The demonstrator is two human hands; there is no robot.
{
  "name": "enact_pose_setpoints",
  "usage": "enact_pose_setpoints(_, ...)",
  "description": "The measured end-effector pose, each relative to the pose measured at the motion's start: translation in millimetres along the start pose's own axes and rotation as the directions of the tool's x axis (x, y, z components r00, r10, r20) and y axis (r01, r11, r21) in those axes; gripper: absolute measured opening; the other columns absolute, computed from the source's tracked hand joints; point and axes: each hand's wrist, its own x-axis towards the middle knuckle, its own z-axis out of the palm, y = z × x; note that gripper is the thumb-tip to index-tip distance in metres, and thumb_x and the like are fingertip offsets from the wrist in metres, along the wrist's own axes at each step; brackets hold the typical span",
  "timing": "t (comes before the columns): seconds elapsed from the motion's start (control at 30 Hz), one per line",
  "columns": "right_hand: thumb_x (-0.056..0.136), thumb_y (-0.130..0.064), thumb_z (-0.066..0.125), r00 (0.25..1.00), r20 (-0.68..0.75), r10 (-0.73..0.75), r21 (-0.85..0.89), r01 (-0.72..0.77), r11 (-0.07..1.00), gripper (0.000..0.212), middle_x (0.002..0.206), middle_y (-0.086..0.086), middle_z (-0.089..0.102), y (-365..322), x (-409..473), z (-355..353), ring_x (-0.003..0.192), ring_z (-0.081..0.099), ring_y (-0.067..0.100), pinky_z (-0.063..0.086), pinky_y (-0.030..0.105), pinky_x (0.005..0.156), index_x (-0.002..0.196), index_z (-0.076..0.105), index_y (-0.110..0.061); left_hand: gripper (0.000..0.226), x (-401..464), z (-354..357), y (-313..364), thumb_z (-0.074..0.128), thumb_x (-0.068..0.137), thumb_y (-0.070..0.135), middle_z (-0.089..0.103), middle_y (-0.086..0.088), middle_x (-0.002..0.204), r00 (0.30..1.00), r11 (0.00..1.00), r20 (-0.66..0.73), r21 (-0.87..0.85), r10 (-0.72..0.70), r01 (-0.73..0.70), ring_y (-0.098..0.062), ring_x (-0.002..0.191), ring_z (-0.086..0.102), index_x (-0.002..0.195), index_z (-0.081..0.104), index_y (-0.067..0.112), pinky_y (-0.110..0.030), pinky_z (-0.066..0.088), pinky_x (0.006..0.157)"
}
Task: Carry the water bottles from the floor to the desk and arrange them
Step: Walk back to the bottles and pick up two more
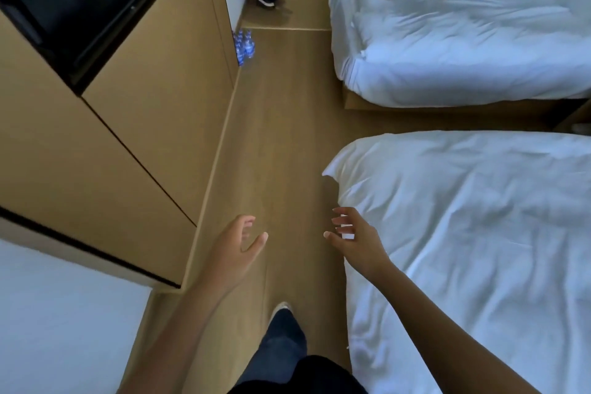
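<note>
**Both hands empty, bottles far down the aisle**

While both hands hang out in front of me, I see the left hand (235,241) with its fingers loosely spread and holding nothing, and the right hand (353,235) just as wide and empty, beside the near bed (479,233). The water bottles (244,46) stand clustered on the wooden floor (281,137), against the far corner of the cabinet wall (144,99), well apart from my hands. A second bed (447,41) lies beyond.
</note>
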Motion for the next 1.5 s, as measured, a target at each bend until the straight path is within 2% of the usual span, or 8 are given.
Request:
enact_pose_setpoints(0.13, 0.088, -0.023, 0.073, 0.999, -0.021, -0.03, 0.017, 0.031, 0.999, 0.044, 0.116, -0.001, 0.063, -38, 91, -3, 0.106, 0.062, 0.015, 0.053, 0.028, 0.09, 0.127, 0.053, -0.019, 0.046, 94, -34, 11, 0.059, 0.094, 0.037, 0.054, 0.0, 0.135, 1.0, 1.0, -0.011, -0.027, 0.014, -0.014, -0.014, 0.121, 0.054, 0.134, 0.048, 0.019, -0.038, 0.045, 0.103)
enact_pose_setpoints(0.2, 0.088, -0.019, 0.073, 0.999, -0.035, -0.038, 0.036, 0.039, 0.999, 0.043, 0.115, 0.0, 0.063, -54, 133, -6, 0.106, 0.062, 0.016, 0.051, 0.021, 0.086, 0.126, 0.054, -0.018, 0.044, 137, -46, 16, 0.062, 0.093, 0.032, 0.057, -0.003, 0.132, 0.999, 0.999, -0.036, -0.033, 0.017, -0.018, -0.016, 0.119, 0.056, 0.131, 0.051, 0.015, -0.039, 0.046, 0.102)
enact_pose_setpoints(0.4, 0.088, -0.015, 0.071, 1.0, -0.025, -0.017, 0.075, 0.019, 0.997, 0.041, 0.114, 0.005, 0.064, -81, 243, -19, 0.106, 0.062, 0.019, 0.049, 0.018, 0.08, 0.125, 0.054, -0.017, 0.045, 258, -57, 30, 0.063, 0.092, 0.038, 0.057, 0.002, 0.131, 1.0, 0.999, -0.004, -0.041, 0.005, -0.005, -0.013, 0.116, 0.056, 0.131, 0.051, 0.02, -0.037, 0.048, 0.1)
enact_pose_setpoints(0.57, 0.088, -0.015, 0.072, 0.999, -0.004, -0.031, 0.041, 0.032, 0.999, 0.041, 0.112, 0.002, 0.063, -94, 366, -47, 0.103, 0.062, 0.018, 0.046, 0.01, 0.074, 0.124, 0.054, -0.018, 0.046, 385, -55, 58, 0.065, 0.09, 0.036, 0.058, 0.001, 0.129, 1.0, 0.999, -0.017, -0.05, 0.01, -0.011, -0.012, 0.114, 0.056, 0.13, 0.051, 0.019, -0.033, 0.048, 0.099)
enact_pose_setpoints(0.8, 0.087, -0.021, 0.072, 0.996, 0.019, -0.086, 0.002, 0.086, 0.996, 0.042, 0.11, -0.004, 0.062, -139, 540, -99, 0.1, 0.061, 0.009, 0.048, 0.018, 0.079, 0.125, 0.054, -0.02, 0.041, 553, -69, 116, 0.066, 0.09, 0.031, 0.059, -0.002, 0.129, 0.997, 0.998, -0.081, -0.061, 0.02, -0.025, -0.014, 0.11, 0.059, 0.127, 0.054, 0.016, -0.032, 0.048, 0.096)
enact_pose_setpoints(0.93, 0.088, -0.025, 0.071, 0.995, 0.053, -0.09, -0.025, 0.092, 0.995, 0.045, 0.113, -0.006, 0.061, -157, 622, -115, 0.102, 0.06, 0.006, 0.048, 0.019, 0.081, 0.129, 0.052, -0.023, 0.043, 628, -77, 134, 0.063, 0.091, 0.037, 0.056, 0.004, 0.13, 0.998, 0.998, -0.065, -0.063, 0.009, -0.013, -0.012, 0.112, 0.057, 0.13, 0.051, 0.021, -0.034, 0.049, 0.096)
enact_pose_setpoints(1.17, 0.087, -0.027, 0.073, 0.995, 0.069, -0.074, -0.014, 0.075, 0.997, 0.047, 0.113, -0.007, 0.062, -184, 775, -113, 0.1, 0.06, 0.002, 0.047, 0.013, 0.072, 0.129, 0.052, -0.023, 0.043, 774, -90, 142, 0.059, 0.092, 0.044, 0.055, 0.007, 0.129, 1.0, 0.998, -0.022, -0.054, -0.019, 0.018, -0.009, 0.114, 0.054, 0.13, 0.049, 0.027, -0.033, 0.048, 0.098)
enact_pose_setpoints(1.5, 0.087, -0.024, 0.072, 0.996, 0.034, -0.084, 0.002, 0.084, 0.996, 0.044, 0.112, -0.005, 0.063, -266, 1001, -112, 0.1, 0.061, 0.006, 0.052, 0.024, 0.084, 0.127, 0.053, -0.023, 0.042, 1015, -154, 160, 0.061, 0.091, 0.041, 0.056, 0.005, 0.129, 1.0, 0.999, -0.03, -0.049, -0.006, 0.005, -0.011, 0.114, 0.056, 0.129, 0.051, 0.025, -0.035, 0.05, 0.096)
